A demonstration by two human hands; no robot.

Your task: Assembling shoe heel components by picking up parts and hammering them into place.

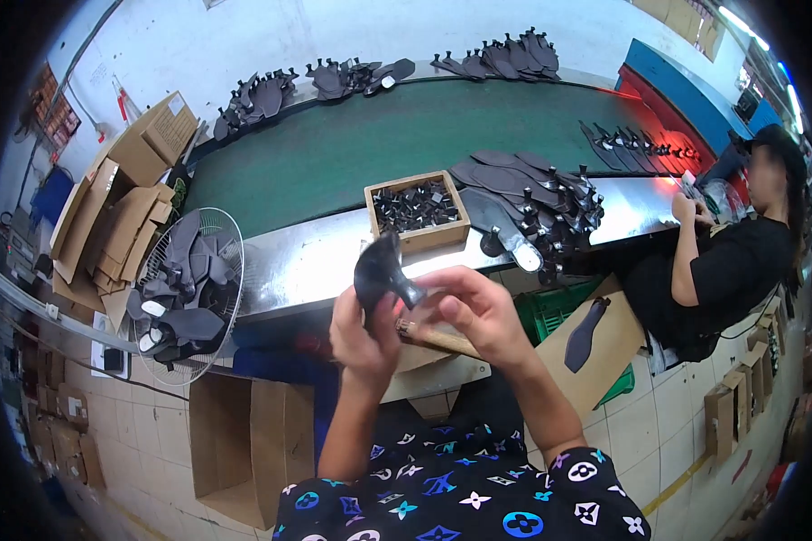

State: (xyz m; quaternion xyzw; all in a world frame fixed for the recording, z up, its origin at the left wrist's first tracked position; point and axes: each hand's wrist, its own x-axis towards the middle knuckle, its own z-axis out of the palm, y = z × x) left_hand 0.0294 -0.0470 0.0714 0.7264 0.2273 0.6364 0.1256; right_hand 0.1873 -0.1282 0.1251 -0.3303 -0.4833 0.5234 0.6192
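My left hand (363, 332) holds a dark shoe sole piece (379, 270) upright in front of me. Close beside it, my right hand (474, 311) pinches the small black heel part at the sole's lower end, and a wooden hammer handle (442, 339) lies under its palm. Just beyond the hands stands a wooden box (417, 238) of small black parts, on the metal edge of a green conveyor belt (370, 149).
A pile of dark soles (532, 203) lies right of the box, with more soles along the belt's far side. A fan guard (185, 288) holding soles sits to the left, by cardboard boxes (117, 216). A person in black (731, 261) sits at right.
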